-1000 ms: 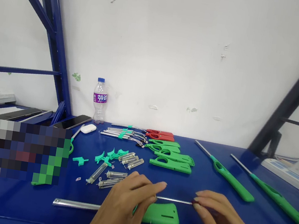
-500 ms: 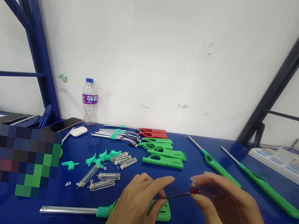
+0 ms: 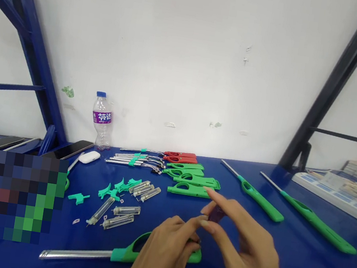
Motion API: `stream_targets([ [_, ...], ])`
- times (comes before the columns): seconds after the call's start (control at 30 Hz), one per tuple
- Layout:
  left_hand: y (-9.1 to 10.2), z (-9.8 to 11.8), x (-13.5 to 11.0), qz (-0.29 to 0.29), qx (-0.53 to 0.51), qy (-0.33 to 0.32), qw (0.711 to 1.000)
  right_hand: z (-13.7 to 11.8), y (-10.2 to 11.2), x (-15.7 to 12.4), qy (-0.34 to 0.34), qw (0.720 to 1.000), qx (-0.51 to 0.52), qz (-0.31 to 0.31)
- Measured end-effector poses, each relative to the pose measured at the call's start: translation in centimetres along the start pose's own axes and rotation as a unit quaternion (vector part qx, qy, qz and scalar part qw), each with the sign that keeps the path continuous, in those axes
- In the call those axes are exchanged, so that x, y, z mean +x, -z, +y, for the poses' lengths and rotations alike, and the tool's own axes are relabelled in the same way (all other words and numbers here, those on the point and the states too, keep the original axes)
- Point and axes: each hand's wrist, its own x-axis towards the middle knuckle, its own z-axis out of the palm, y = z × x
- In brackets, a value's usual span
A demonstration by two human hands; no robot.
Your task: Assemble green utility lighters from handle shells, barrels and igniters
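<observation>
A green lighter point(image 3: 129, 252) with a long metal barrel lies on the blue table in front of me, its handle partly under my left hand point(image 3: 169, 249). The left fingers are curled together over the far end of the handle; what they pinch is hidden. My right hand point(image 3: 242, 246) grips the dark purple handle of a small screwdriver point(image 3: 216, 213) between thumb and fingers. Its shaft is covered now by the left fingers. Both hands' fingertips meet, or nearly so, above the lighter's end.
Clear fuel tanks point(image 3: 118, 222), teal triggers point(image 3: 78, 198) and tiny tabs lie left of my hands. Farther back are green shell halves point(image 3: 186, 190), red shells point(image 3: 180, 157) and metal barrels point(image 3: 124, 161). Two green lighters point(image 3: 262, 202) lie right. A bottle point(image 3: 102, 122) stands by the wall.
My right hand has moved left with the screwdriver, up against my left hand. The handle now stands more upright, and the shaft is no longer visible. The view has shifted slightly.
</observation>
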Motion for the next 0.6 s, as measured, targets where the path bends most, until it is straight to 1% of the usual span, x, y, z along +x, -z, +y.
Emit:
stream_targets([
  [0.1,0.0,-0.1,-0.3,-0.006,0.023,-0.01,1.0,0.3,-0.5,0.2,-0.01,1.0,0.002,-0.018],
  [0.23,0.3,-0.5,-1.4,-0.021,0.069,-0.035,0.997,0.7,-0.9,-0.1,-0.027,0.999,0.01,-0.018],
  [0.37,0.9,-1.9,-3.0,-0.032,0.131,-0.075,0.988,1.3,-1.0,-0.9,-0.039,0.999,0.01,0.005],
  [0.47,1.1,-3.1,-4.0,-0.032,0.175,-0.119,0.977,1.6,-0.9,-1.2,-0.049,0.999,0.022,0.001],
  [0.53,1.4,-3.5,-4.5,-0.023,0.199,-0.138,0.97,1.6,-0.9,-1.1,-0.041,0.998,0.034,-0.014],
  [0.6,1.9,-3.7,-5.0,-0.011,0.219,-0.141,0.965,1.3,-1.0,-0.8,-0.011,0.999,0.037,-0.028],
])
